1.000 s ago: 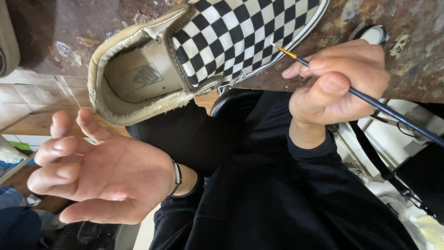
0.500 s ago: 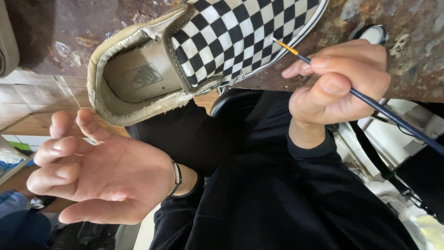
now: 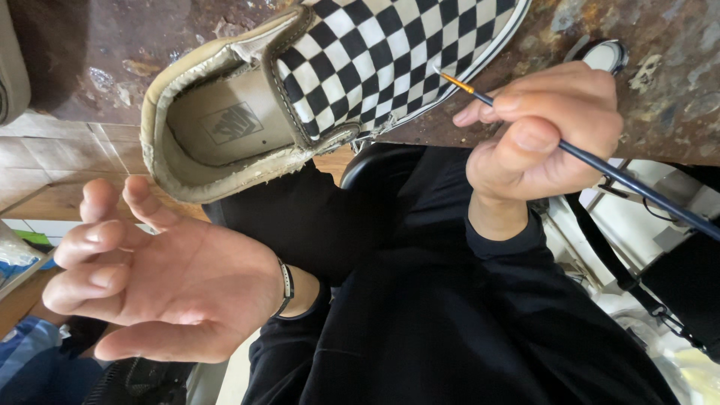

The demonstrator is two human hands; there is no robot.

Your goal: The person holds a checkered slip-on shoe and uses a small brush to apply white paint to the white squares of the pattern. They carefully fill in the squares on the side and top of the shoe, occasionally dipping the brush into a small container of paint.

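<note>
One hand only works here: the right hand (image 3: 544, 139) pinches a thin brush (image 3: 577, 154) whose tip nearly touches the checkered shoe (image 3: 337, 82) at the far left, while the left hand (image 3: 161, 281) stays open and empty, so the unheld shoe may slip and smear.

Soft even daylight, sharp, slight edge blur

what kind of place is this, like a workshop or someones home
Probably a small craft or shoe-customising workspace. A checkered slip-on shoe lies on a stained, paint-flecked worktop, the right hand holds a fine paintbrush, and the left hand is open and empty. Home or shop, I cannot tell.
</note>
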